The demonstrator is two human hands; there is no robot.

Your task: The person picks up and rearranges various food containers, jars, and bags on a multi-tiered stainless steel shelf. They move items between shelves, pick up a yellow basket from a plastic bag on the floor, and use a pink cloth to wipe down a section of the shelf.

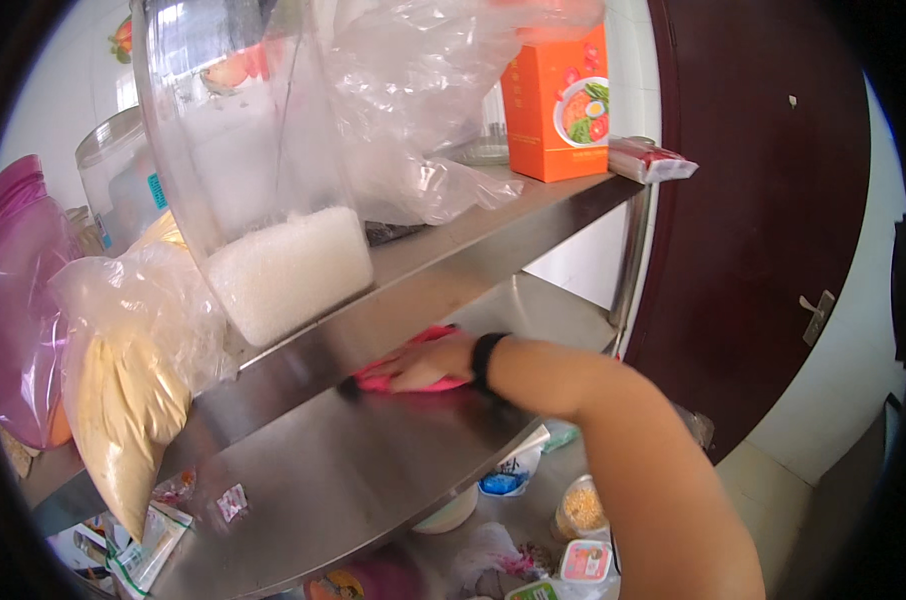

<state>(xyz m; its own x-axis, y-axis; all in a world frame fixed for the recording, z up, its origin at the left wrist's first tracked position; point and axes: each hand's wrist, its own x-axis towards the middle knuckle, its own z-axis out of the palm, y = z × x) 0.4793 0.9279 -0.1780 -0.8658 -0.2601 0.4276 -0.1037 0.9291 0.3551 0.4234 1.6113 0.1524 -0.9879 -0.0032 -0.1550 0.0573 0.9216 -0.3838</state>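
Note:
My right hand (430, 364), with a black band (486, 358) at the wrist, lies over a bright pink cloth (447, 384). It presses the cloth flat on the middle shelf (325, 450) of a stainless steel rack. The cloth's edges show around the fingers; a dark patch at its left end is blurred. Just above the hand runs the front edge of the upper shelf (453, 277). At the left of the middle shelf lie a small pink-and-white packet (232, 502) and an opened plastic package (149, 551). My left hand is out of view.
On the upper shelf stand a clear container of white granules (295, 270), a plastic bag (415, 112) and an orange box (558, 112). A bag of yellowish powder (122, 420) overhangs its edge. Below are a jar of yellow grains (582, 508) and several tubs. A dark door (753, 187) is at right.

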